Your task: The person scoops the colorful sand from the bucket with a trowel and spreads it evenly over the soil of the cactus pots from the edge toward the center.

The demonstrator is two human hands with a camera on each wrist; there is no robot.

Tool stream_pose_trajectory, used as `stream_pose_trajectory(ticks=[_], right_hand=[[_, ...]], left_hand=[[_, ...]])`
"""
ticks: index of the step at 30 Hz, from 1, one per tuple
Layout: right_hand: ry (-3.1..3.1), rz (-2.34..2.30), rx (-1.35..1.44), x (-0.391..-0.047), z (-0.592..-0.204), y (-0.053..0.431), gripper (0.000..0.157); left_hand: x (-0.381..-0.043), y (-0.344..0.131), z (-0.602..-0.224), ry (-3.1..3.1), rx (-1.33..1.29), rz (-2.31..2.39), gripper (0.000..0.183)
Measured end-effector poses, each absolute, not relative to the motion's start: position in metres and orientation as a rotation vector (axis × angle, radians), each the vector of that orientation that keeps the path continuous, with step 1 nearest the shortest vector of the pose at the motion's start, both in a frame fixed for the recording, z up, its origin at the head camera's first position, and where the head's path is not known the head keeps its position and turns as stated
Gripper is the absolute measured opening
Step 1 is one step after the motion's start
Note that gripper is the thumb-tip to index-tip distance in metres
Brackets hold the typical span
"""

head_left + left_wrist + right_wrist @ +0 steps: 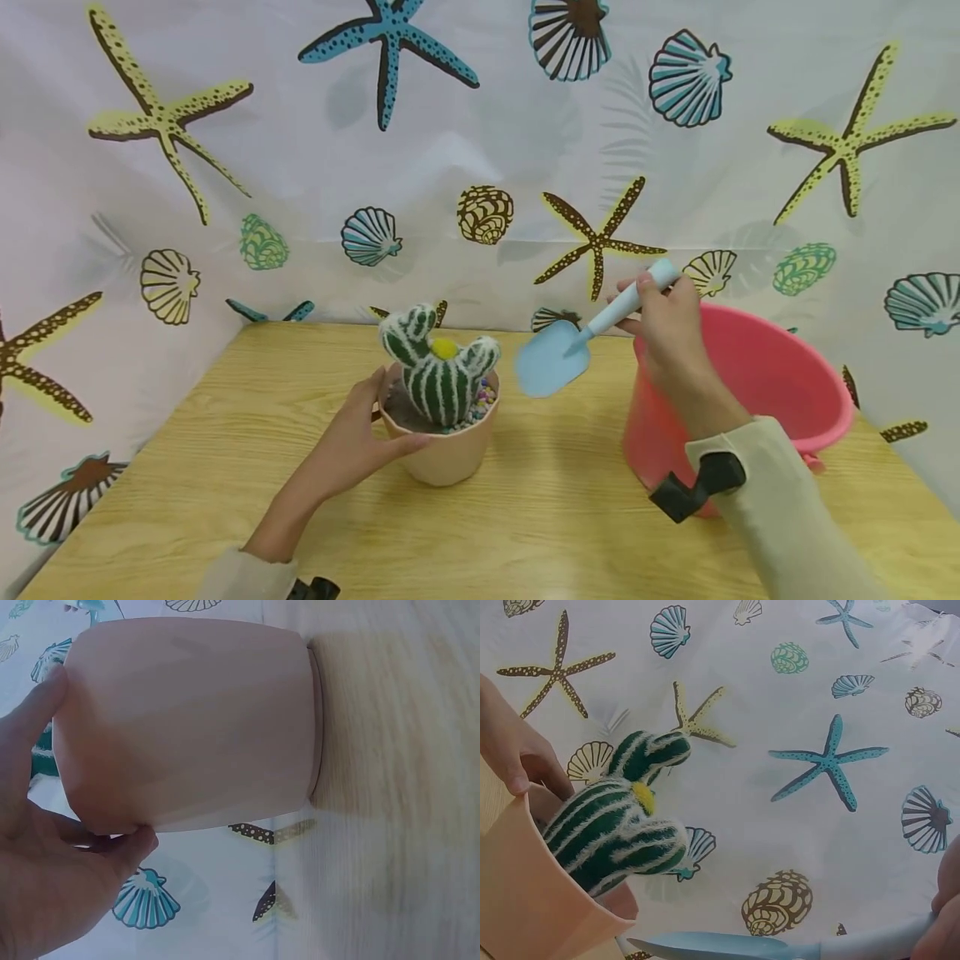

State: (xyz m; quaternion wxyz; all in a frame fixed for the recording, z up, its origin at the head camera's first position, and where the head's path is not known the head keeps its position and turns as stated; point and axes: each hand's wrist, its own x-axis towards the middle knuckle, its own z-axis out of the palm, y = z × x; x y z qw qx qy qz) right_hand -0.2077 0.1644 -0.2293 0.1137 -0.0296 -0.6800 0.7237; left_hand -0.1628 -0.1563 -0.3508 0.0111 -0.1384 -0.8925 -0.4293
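Observation:
A peach plant pot [450, 458] stands on the table, holding a knitted-looking green-and-white striped cactus [442, 392] with a yellow flower. Around the cactus base lie small coloured pebbles [483, 400]. My left hand [348, 446] grips the pot's rim from the left, thumb in front and fingers behind; the left wrist view shows the pot wall close up. In my right hand [663, 321] I hold a light blue toy shovel [555, 360] by its handle. Its blade is raised to the right of the cactus, above the table, and looks bare of any load.
A large pink bucket [648, 442] stands at the right, behind and beneath my right forearm. The wooden table [270, 400] ends against a white backdrop [450, 142] printed with starfish and shells.

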Motion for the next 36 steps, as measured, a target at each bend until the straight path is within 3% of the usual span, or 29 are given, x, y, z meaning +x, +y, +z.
stream_pose_trajectory(ticks=[10, 15, 29, 36], right_hand=[[-2.056, 2.071, -0.106, -0.204, -0.216, 0.193, 0.01], [-2.062, 2.053, -0.098, -0.201, -0.213, 0.206, 0.021], [-1.864, 2.109, -0.045, -0.195, -0.203, 0.236, 0.013], [-1.985, 1.938, -0.115, -0.192, -0.199, 0.246, 0.038]], left_hand=[[-0.145, -0.155, -0.338, -2.658, -0.352, -1.285, 0.078], [-0.137, -0.149, -0.332, -2.623, -0.293, -1.239, 0.06], [-0.112, -0.126, -0.32, -2.638, -0.295, -1.189, 0.048], [-0.105, -0.113, -0.315, -2.643, -0.325, -1.147, 0.044]])
